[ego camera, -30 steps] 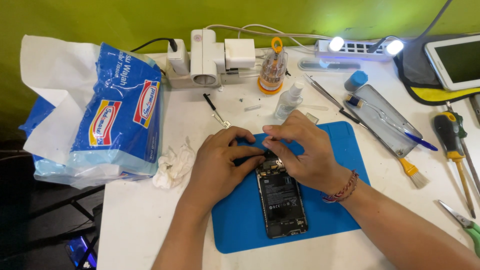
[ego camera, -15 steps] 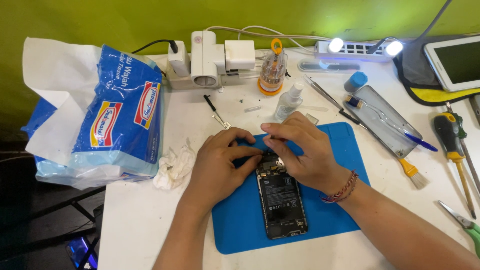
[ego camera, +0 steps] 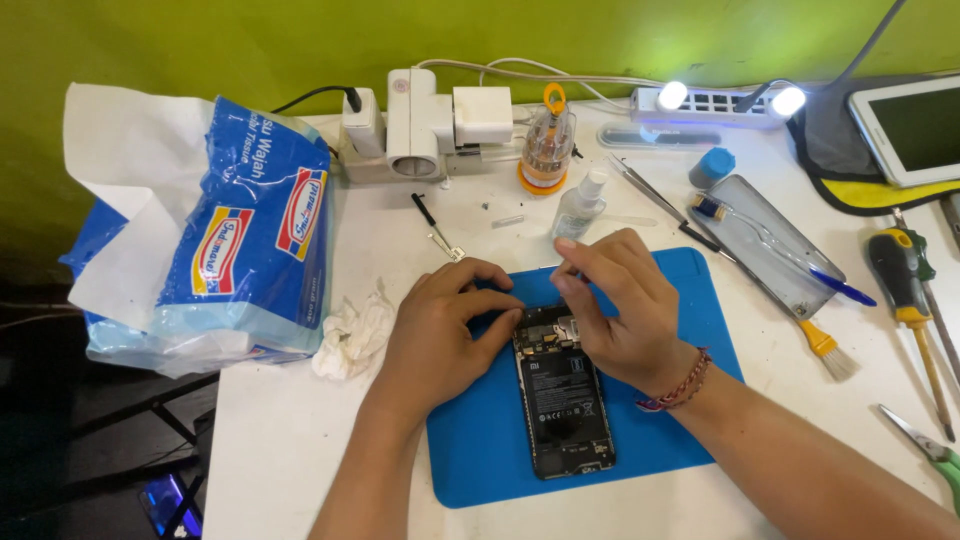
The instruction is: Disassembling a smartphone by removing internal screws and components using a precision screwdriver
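An opened black phone (ego camera: 562, 405), its back cover off and its battery showing, lies on a blue work mat (ego camera: 480, 450). My left hand (ego camera: 440, 325) rests on the mat with its fingers pressed against the phone's upper left edge. My right hand (ego camera: 620, 305) is over the phone's top end, thumb and forefinger pinched together above the circuit board; whether they hold a small part I cannot tell. A braided bracelet sits on my right wrist.
A blue tissue pack (ego camera: 240, 240) and a crumpled tissue (ego camera: 350, 330) lie at the left. Behind the mat stand a power strip (ego camera: 420, 125), a small spray bottle (ego camera: 580, 205), a screwdriver-bit holder (ego camera: 547, 150) and tweezers (ego camera: 650, 200). To the right lie a brush (ego camera: 820, 340), screwdrivers (ego camera: 910, 300) and a tablet (ego camera: 910, 125).
My right hand has lifted slightly from the phone's top, its fingers now pinched above the board. My left hand has stayed against the phone's edge.
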